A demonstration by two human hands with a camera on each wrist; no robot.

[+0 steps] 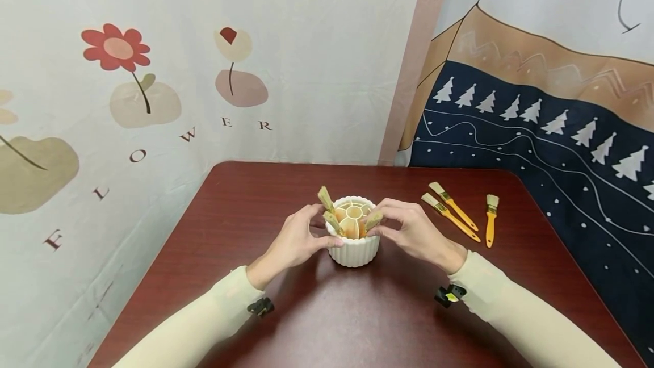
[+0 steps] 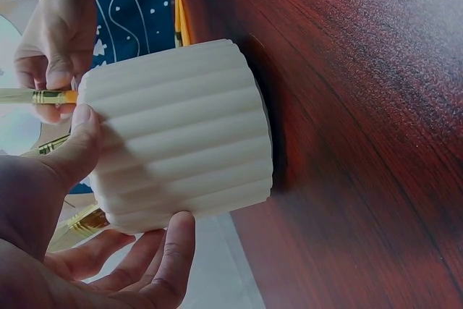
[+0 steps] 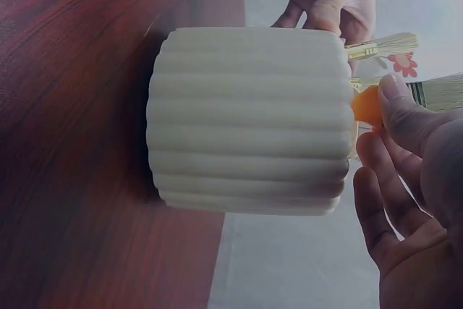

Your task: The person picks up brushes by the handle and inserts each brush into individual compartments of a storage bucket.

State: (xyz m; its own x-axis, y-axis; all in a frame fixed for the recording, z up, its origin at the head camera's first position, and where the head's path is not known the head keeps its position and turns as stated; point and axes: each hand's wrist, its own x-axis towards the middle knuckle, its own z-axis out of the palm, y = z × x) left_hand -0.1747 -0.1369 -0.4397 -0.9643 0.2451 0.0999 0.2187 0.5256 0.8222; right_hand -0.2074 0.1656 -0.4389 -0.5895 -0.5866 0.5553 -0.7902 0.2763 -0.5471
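Note:
A white ribbed round holder (image 1: 353, 255) with divided compartments stands upright on the table. My left hand (image 1: 298, 238) grips its left side, thumb at the rim and fingers against the ribbed wall (image 2: 181, 128). Two paintbrushes, one at the back left (image 1: 325, 196) and one nearer (image 1: 334, 223), stand bristles up in the holder's left compartments. At the right rim, my right hand (image 1: 413, 227) pinches another paintbrush (image 1: 374, 220) by its orange handle (image 3: 367, 108), bristles upward. The handle's lower end is hidden inside the holder.
Three more paintbrushes with yellow handles lie on the table to the right: a front one (image 1: 452, 217), one behind it (image 1: 455, 206) and one farther right (image 1: 491, 221). Printed cloth (image 1: 327, 72) hangs behind the dark red table (image 1: 245, 197).

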